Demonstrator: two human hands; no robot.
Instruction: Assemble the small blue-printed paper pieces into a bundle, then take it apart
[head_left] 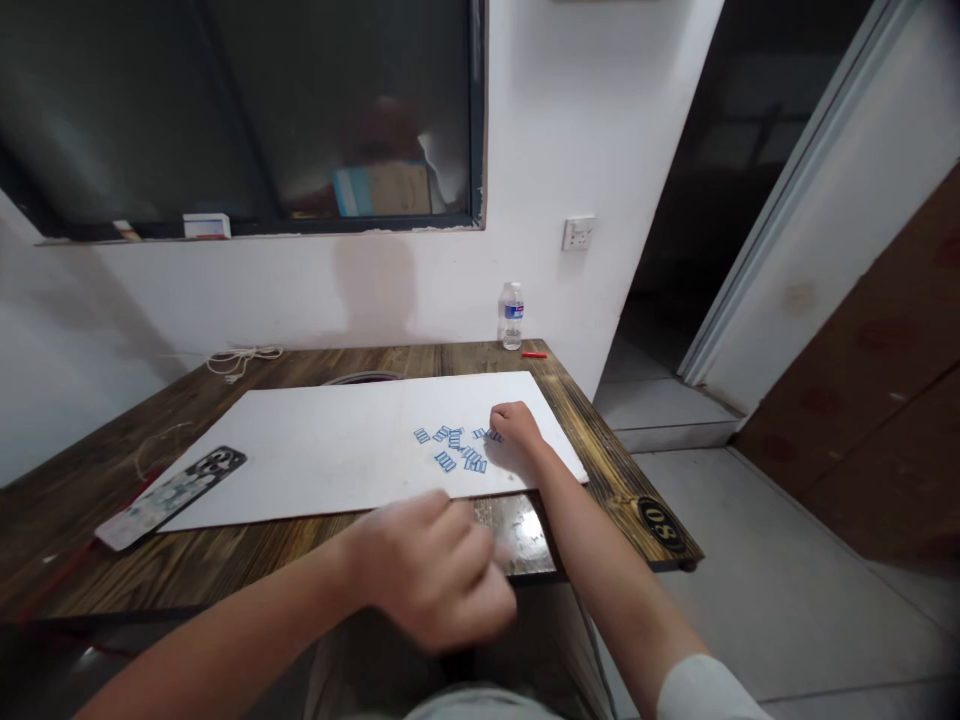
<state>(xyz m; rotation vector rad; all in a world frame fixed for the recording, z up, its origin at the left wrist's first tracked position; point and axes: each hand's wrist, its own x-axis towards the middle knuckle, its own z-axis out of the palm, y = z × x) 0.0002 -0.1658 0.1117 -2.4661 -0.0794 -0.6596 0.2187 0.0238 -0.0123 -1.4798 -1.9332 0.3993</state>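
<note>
Several small blue-and-white striped pieces [445, 461] lie scattered on the right part of a white board [322, 450]. My right hand [516, 424] rests over the board at the right side of these pieces, its fingers curled; whatever they hold, if anything, is hidden. Nearer to me, my left hand [442, 570] hangs in front of the table's front edge, below the board. It is blurred by motion, with the fingers curled in, and no object can be made out in it.
On the wooden table [622, 490], a phone [172, 497] in a patterned case overlaps the board's left edge. A water bottle [513, 318] and a red pen [535, 355] stand and lie at the back right. A white cable [244, 358] is at the back left.
</note>
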